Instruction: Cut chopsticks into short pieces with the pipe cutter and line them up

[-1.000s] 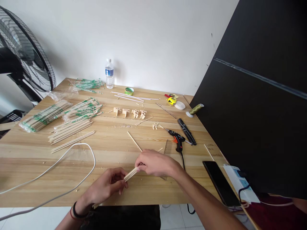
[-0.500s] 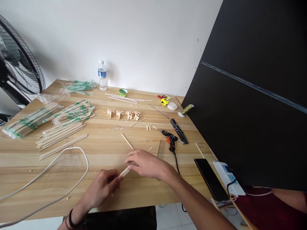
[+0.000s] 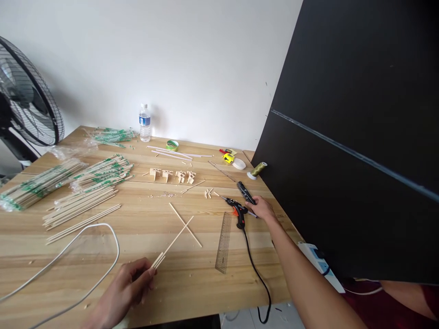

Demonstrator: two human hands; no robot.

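Several thin wooden sticks are pinched in my left hand, low at the centre-left over the table. One longer stick reaches up and right from that bundle and crosses a loose stick lying on the wood. My right hand is at the lower end of a black elongated tool, its fingers closed around it. Just left of that hand lies a black and orange glue gun. A clear ruler rests between my two hands.
Stick bundles and a white cable lie left. Small stick assemblies, tape, a water bottle and a tape measure stand farther back. A black panel rises at right, beside a power strip.
My right hand has left the sticks and moved right to the black tool. My left hand still grips the sticks, now lower and farther left in view.
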